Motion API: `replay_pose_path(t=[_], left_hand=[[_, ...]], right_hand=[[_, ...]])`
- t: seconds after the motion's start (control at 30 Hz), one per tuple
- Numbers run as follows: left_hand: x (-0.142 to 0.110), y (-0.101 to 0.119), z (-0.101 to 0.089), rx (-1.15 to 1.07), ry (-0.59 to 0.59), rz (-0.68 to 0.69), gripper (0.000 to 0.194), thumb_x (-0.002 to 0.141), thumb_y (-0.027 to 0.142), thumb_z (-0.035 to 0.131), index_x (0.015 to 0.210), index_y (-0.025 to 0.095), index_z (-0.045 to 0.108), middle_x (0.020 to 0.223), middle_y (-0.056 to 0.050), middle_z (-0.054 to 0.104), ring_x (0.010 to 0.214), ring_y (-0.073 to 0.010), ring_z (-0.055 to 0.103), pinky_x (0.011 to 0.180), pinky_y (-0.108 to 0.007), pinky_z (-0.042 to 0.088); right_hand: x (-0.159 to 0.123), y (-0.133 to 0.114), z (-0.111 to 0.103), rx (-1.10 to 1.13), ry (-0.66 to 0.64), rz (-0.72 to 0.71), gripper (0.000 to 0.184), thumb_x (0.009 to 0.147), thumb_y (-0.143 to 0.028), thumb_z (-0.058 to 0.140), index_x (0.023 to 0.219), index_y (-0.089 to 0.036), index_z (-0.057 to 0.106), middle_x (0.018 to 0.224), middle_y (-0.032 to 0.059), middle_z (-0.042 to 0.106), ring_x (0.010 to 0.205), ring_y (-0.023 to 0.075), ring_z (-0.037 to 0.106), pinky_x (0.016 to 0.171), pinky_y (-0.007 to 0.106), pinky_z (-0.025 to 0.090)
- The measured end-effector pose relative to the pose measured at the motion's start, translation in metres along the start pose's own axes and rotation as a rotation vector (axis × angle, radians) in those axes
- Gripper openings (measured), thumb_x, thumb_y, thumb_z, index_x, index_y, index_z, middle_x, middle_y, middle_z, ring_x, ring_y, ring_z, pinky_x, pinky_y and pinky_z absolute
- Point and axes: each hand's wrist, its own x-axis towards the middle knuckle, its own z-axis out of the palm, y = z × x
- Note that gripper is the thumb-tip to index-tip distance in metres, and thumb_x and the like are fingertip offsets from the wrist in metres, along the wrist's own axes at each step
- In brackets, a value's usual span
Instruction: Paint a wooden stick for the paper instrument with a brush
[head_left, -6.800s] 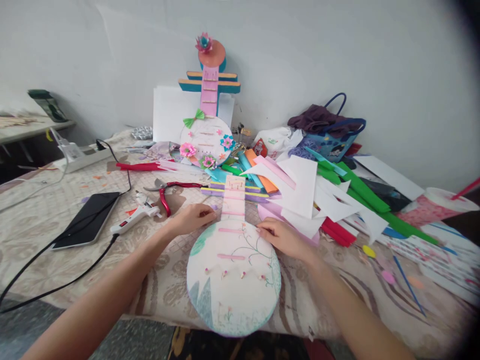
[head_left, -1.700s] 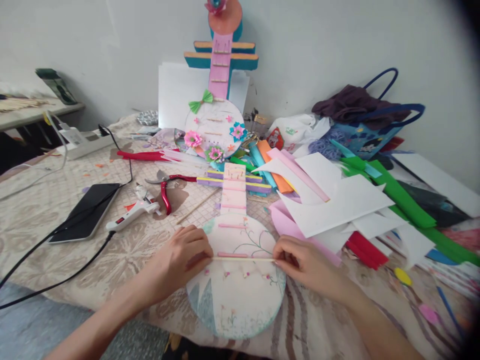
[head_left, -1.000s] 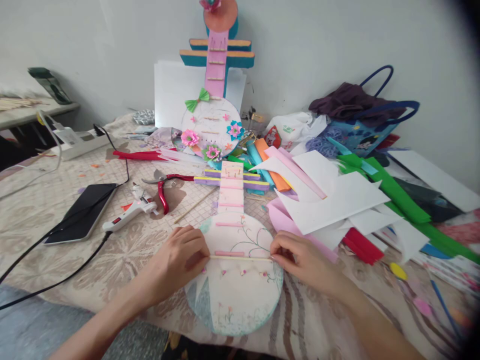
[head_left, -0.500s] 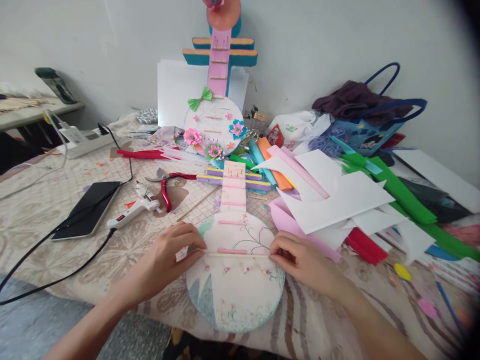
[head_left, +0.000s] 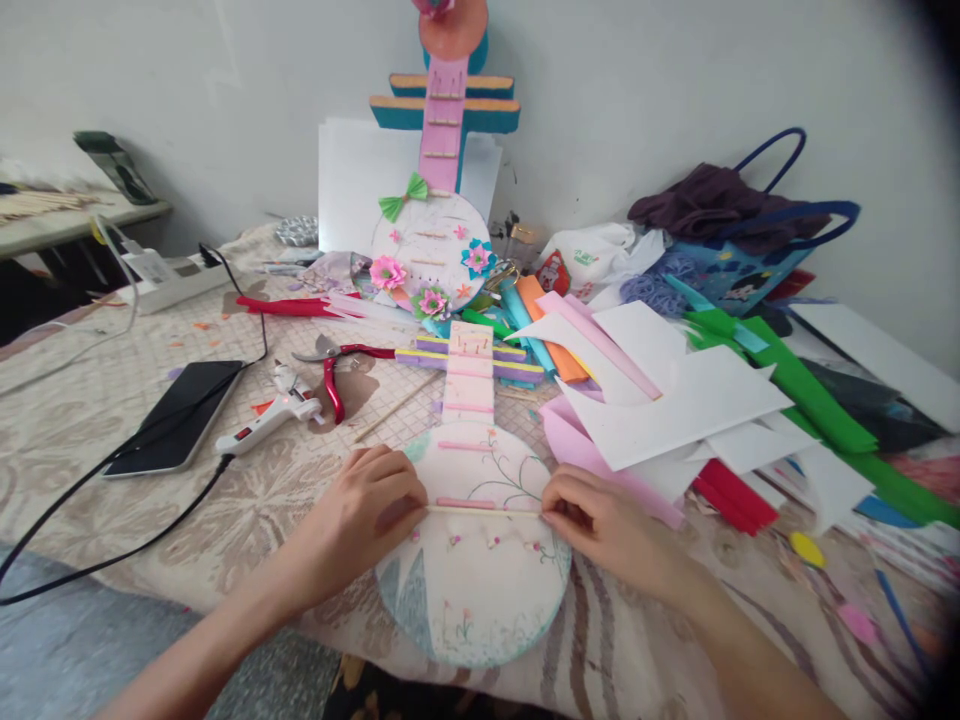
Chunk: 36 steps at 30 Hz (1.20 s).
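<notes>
A thin pale wooden stick [head_left: 484, 511] stretches crosswise over the round body of a model stringed instrument [head_left: 480, 590]. My left hand [head_left: 382, 500] pinches the stick's left end, and my right hand [head_left: 589, 515] pinches its right end. Just above the stick, a short pink strip [head_left: 465, 502] is fixed to the body; several small pink-tipped pegs sit below it. Painted vines and blue-green patches decorate the white disc. Its pale pink neck [head_left: 469, 385] points away from me, crossed by purple and yellow bars [head_left: 427, 360].
To the left lie a white glue gun [head_left: 270, 420], red-handled pruning shears [head_left: 330, 365] and a black phone [head_left: 176, 415]. A larger decorated instrument [head_left: 431, 250] leans at the back. White foam-board scraps [head_left: 667, 400] and green crepe paper [head_left: 810, 380] heap up on the right.
My left hand has shifted slightly to the right along the stick, nearer its middle. The right hand stays at the other end.
</notes>
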Motion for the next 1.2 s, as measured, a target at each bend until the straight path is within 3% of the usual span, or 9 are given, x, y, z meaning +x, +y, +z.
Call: replay_pose_path(t=[0.63,0.97,1.2], left_hand=[[-0.002,0.000,0.005,-0.019,0.050,-0.013,0.014,0.085,0.016,0.046,0.074,0.019,0.054,0.077,0.000,0.055,0.077,-0.0128,0.048,0.073,-0.030,0.038],[-0.003,-0.002,0.003,-0.006,0.051,-0.005,0.014,0.086,0.019,0.045,0.074,0.019,0.053,0.076,0.000,0.054,0.076,-0.0129,0.047,0.072,-0.030,0.039],[-0.006,-0.006,0.002,-0.046,0.044,-0.037,0.013,0.087,0.022,0.047,0.078,0.020,0.057,0.081,-0.001,0.056,0.080,-0.0132,0.049,0.073,-0.030,0.040]], right_hand=[[-0.002,0.009,-0.011,0.004,0.089,-0.030,0.011,0.084,-0.014,0.045,0.082,-0.021,0.053,0.083,0.0029,0.056,0.075,0.0153,0.053,0.064,0.027,0.043],[-0.001,0.002,-0.003,0.033,0.002,-0.024,0.009,0.085,-0.014,0.049,0.081,-0.021,0.053,0.082,-0.0002,0.052,0.066,0.0105,0.049,0.060,0.023,0.039],[0.001,-0.003,0.001,-0.013,0.024,-0.037,0.012,0.085,-0.011,0.048,0.079,-0.020,0.053,0.081,-0.0002,0.052,0.067,0.0109,0.050,0.059,0.023,0.038]])
